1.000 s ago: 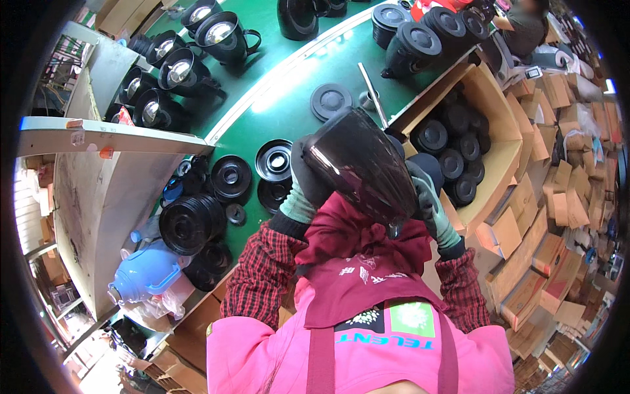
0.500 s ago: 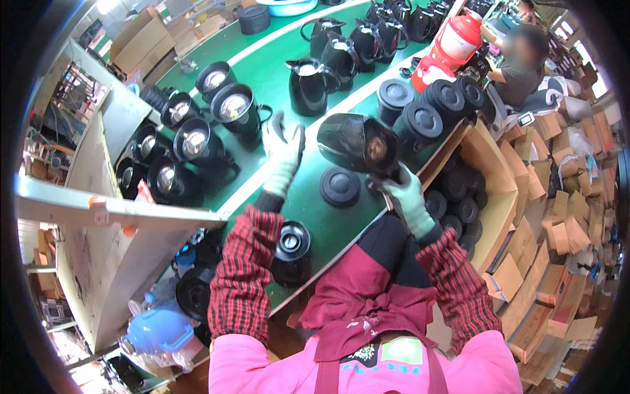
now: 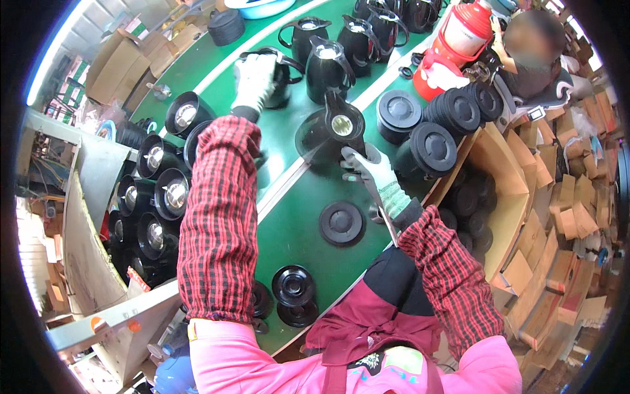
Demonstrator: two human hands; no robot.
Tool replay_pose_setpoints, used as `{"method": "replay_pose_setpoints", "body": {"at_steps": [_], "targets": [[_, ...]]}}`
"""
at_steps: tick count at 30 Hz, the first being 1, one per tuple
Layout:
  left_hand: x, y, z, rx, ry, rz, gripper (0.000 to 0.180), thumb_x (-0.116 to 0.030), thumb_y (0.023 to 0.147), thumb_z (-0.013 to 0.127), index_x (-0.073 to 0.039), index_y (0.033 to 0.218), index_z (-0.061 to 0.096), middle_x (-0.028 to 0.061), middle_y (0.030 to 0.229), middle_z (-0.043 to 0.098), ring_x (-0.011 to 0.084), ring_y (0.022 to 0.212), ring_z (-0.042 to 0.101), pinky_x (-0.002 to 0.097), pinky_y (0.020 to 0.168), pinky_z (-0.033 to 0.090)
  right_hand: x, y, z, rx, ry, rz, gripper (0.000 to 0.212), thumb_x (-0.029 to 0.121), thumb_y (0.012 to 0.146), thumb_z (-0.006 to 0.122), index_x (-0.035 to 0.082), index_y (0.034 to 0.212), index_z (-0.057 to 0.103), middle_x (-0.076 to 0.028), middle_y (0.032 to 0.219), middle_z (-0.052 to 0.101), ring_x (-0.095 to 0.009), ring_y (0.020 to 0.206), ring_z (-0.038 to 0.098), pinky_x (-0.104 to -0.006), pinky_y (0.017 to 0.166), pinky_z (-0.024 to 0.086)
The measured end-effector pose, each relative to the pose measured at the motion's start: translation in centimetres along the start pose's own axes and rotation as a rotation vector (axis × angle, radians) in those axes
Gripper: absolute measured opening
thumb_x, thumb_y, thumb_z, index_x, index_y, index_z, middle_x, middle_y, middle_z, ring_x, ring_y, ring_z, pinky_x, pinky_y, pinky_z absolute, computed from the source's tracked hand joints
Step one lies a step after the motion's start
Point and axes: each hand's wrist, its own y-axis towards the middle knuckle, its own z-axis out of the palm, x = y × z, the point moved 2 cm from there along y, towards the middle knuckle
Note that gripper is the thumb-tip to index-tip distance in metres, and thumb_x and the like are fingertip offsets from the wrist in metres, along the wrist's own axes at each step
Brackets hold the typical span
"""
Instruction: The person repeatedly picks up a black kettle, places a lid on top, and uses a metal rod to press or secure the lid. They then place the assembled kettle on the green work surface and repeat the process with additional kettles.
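My right hand, in a pale green-grey glove, is closed at the near side of a black jug. That jug leans on the green table, its round opening with a shiny liner turned up toward me. Farther left, my gloved left hand wraps over the side of another black jug, whose loop handle points right. The fingertips of that hand are partly hidden. On the table between me and the tilted jug lies a round black lid.
More black jugs stand at the back. Wide-mouthed black vessels cluster at left. Stacked black discs and a red-and-white container stand at right. Beside me, a carton holds black lids. A person sits at far right.
My left hand has reached forward, from open above the table onto a jug. My right hand has moved left and away from me, tipping its jug more upright with the opening up.
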Motion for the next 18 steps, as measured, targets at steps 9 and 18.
{"method": "replay_pose_setpoints", "body": {"at_steps": [9,18], "targets": [[-7.7,-12.7,-3.5,0.181,-1.647,-0.707,0.055,-0.021,0.084,0.078,-0.004,0.131,0.058,0.0098,0.109,0.059,0.0183,0.081,0.05,0.0302,0.069,0.046,-3.5,-14.7,-3.4,-0.052,0.069,-0.291,0.056,-0.002,0.086,0.072,-0.002,0.138,0.053,-0.013,0.145,0.048,-0.025,0.13,0.053,-0.0357,0.104,0.047],[-18.9,-30.2,-13.7,0.211,-2.197,-0.557,0.116,-0.012,0.062,0.096,-0.009,0.153,0.025,0.0121,0.146,0.042,0.0255,0.135,0.044,0.0411,0.112,0.04,-6.2,-17.1,-15.4,-0.162,-0.369,-0.35,0.042,0.009,0.095,0.067,-0.001,0.134,0.055,-0.013,0.13,0.06,-0.023,0.117,0.061,-0.0358,0.103,0.047]]}}
